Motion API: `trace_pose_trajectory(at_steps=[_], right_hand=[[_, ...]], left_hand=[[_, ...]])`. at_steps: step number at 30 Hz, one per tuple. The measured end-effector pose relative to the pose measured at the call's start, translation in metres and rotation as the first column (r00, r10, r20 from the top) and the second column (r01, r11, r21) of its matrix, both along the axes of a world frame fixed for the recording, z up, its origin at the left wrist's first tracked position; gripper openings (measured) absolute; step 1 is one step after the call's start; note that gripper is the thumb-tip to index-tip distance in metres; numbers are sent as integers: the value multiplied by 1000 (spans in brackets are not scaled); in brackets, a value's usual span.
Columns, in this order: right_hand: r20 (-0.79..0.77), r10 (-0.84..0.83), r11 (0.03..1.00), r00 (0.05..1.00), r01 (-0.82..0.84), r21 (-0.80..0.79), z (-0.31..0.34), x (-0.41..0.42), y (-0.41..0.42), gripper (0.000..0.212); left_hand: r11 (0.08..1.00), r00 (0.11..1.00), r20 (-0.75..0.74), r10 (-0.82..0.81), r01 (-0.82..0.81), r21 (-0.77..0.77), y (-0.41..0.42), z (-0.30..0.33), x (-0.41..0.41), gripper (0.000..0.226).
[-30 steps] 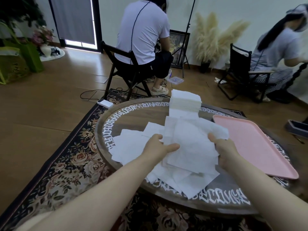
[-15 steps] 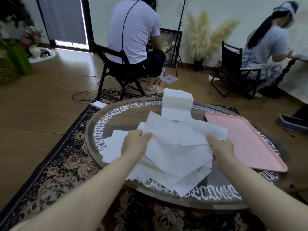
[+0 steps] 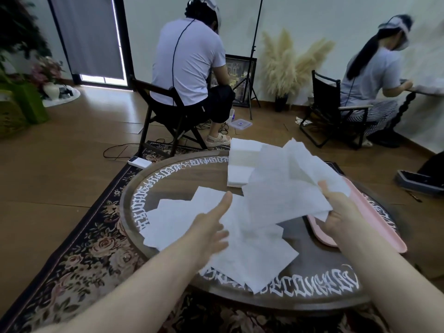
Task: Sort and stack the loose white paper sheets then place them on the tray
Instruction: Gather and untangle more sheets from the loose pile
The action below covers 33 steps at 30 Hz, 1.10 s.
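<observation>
On the round counter (image 3: 182, 175), seen from the head camera, loose white sheets (image 3: 192, 219) lie fanned and overlapping across the near half, some poking past the near rim. The right hand (image 3: 341, 216) pinches a lifted bunch of sheets (image 3: 286, 186) at its right edge, thumb on top and fingers curled beneath, so the bunch is raised and tilted above the counter, its far corners flopping and uneven. The left hand (image 3: 211, 227) holds nothing: its fingers are straight and relaxed, reaching toward the bunch's left side, close to it or just brushing the lower sheets. A neat stack (image 3: 241, 164) stands at the far side of the counter. The pink tray (image 3: 374, 219) lies to the right, partly under the right hand and the lifted paper; no paper seems to lie in it.

My judgement is that the step in hand is gathering and squaring. To do it well, the left hand should take the opposite edge, then both should tap the bunch on the counter to align the edges. Thin paper slides and creases easily, so a light, even hold matters.
</observation>
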State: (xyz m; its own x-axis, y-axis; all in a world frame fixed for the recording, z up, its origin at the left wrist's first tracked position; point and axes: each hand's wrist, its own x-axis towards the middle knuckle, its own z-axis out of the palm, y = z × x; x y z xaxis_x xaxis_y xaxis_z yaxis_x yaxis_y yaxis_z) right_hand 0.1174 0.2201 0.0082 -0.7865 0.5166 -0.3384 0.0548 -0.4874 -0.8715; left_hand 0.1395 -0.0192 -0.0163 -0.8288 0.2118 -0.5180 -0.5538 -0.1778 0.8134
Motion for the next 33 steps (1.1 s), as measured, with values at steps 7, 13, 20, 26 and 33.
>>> trace_pose_trajectory(at_steps=[7,13,20,26,33], right_hand=[[-103,176,966,979,-192,-172,-13,10,-51,30],[-62,477,875,877,-480,-63,-23,24,-55,41],[-54,347,933,936,-350,-82,-28,14,-42,34],[-225,252,967,941,-253,28,-9,7,-24,35],[-335,460,888,822,-431,161,-3,9,-32,38]], left_hand=[[872,975,99,197,-220,438,58,10,10,61],[826,854,-87,513,-463,322,26,3,-36,26],[920,868,-310,388,-346,182,6,8,-56,20],[864,791,-376,483,-500,59,-10,14,-69,23],[978,958,-223,180,-198,-61,2,3,-60,19]])
